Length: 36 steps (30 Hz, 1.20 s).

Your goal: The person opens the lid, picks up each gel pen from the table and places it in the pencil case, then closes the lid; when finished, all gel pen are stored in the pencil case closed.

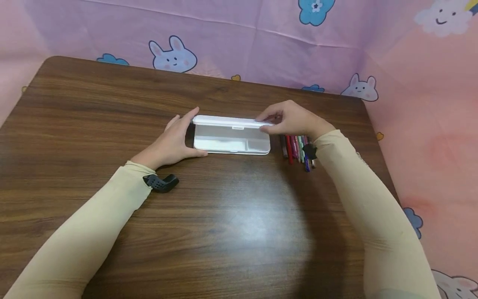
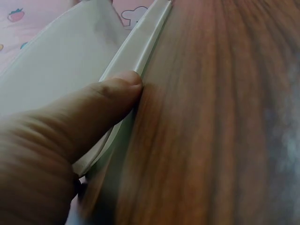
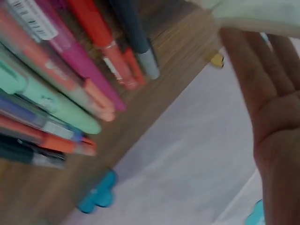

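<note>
A white pencil case (image 1: 220, 150) lies on the wooden table with its lid (image 1: 224, 121) raised partway, and a divider shows inside. My left hand (image 1: 169, 143) spans its left end, thumb along the front edge and fingers at the back corner. In the left wrist view the thumb (image 2: 110, 93) presses against the case's rim (image 2: 140, 51). At the right end, my right hand (image 1: 293, 118) holds the lid's edge between thumb and fingers. The right wrist view shows those fingers (image 3: 248, 70) under the pale lid (image 3: 262, 26).
Several colored pens (image 1: 298, 145) lie side by side to the right of the case, below my right wrist. The brown table (image 1: 239, 232) ends at a printed pink and purple cloth (image 1: 239, 41) behind it and on the right.
</note>
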{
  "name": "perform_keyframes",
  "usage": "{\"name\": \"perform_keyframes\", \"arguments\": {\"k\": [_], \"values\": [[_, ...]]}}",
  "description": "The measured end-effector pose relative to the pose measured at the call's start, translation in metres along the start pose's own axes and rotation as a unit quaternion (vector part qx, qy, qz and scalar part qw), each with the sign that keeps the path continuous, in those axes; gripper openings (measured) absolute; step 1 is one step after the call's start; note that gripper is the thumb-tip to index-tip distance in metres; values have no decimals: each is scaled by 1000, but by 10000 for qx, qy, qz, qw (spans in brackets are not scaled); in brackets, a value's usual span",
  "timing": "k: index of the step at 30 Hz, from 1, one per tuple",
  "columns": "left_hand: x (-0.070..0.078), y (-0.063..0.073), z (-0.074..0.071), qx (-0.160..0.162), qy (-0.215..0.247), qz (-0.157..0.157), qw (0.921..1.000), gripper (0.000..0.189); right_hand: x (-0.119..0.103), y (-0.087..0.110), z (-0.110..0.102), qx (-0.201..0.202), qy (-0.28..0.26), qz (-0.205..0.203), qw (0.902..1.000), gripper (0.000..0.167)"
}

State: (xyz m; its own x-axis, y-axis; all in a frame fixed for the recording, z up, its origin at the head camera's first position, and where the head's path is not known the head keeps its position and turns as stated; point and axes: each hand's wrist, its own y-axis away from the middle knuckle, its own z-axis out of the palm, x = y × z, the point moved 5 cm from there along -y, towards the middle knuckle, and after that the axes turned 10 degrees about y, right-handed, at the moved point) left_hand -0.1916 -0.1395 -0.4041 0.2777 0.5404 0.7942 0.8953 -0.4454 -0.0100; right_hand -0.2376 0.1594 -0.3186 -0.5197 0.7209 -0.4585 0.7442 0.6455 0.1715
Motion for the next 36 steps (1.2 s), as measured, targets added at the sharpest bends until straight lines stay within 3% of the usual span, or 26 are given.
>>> {"name": "perform_keyframes", "arguments": {"k": [3,8,12,15,20,25,31,36], "values": [[0,-1,2,65,60,25,10000,127,17,3,-9,639,-809,497,9934,22],[2,-1,4,187,178,19,9997,133,33,-3,-16,1542,-1596,1161,9681,28],[4,1,5,187,271,-132,9994,138,41,-12,-17,1989,-1336,1680,9562,25],[6,2,8,194,258,-63,9995,138,44,-20,-15,2130,-618,1892,9566,21],[8,2,15,188,88,203,9996,125,46,-33,-9,1756,736,1836,9644,18],[9,3,20,34,-109,115,9999,102,45,-38,-3,769,1352,2065,9660,29],[12,6,21,33,-135,133,9998,100,41,-33,0,-23,1578,2112,9646,37],[13,6,19,22,-174,210,9996,101,27,-6,-11,308,1331,1621,9773,45]]}}
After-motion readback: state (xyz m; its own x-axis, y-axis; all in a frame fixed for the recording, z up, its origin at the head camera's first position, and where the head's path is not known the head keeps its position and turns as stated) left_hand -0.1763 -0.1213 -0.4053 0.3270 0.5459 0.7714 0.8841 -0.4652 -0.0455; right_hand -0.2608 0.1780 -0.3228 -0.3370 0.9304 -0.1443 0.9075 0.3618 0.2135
